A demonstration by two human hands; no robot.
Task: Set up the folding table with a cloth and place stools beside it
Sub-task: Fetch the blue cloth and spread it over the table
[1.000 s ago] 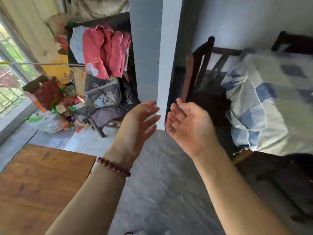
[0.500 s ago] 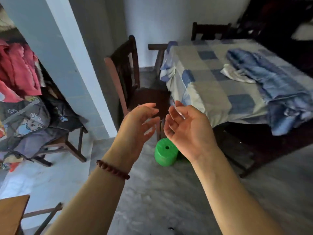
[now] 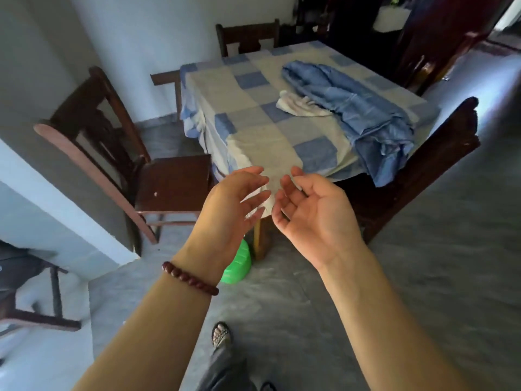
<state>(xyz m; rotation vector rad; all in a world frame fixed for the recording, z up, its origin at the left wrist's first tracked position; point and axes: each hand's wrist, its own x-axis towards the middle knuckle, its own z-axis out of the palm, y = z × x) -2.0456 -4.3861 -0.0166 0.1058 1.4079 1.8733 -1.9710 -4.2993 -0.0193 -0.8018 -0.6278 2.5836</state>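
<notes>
Both my hands are raised in front of me, palms facing each other, fingers relaxed and holding nothing. My left hand [image 3: 229, 204] wears a bead bracelet at the wrist. My right hand [image 3: 315, 213] hovers close beside it. Beyond them stands a table under a blue-and-cream checked cloth [image 3: 253, 108]. A crumpled blue cloth [image 3: 363, 108] and a small white rag [image 3: 301, 104] lie on top. A green plastic stool [image 3: 239, 266] sits on the floor by the table leg, partly hidden behind my left wrist.
A dark wooden chair [image 3: 135, 165] stands left of the table, another [image 3: 434, 165] at its right, a third [image 3: 248, 35] behind it. A white pillar [image 3: 56, 221] is at the left. Grey floor [image 3: 437, 263] stretches to the right. My sandalled foot [image 3: 221, 334] shows below.
My view has swung right and moved closer to the checked table; the wooden table and clothes pile have left the frame. My hands keep the same raised, empty pose.
</notes>
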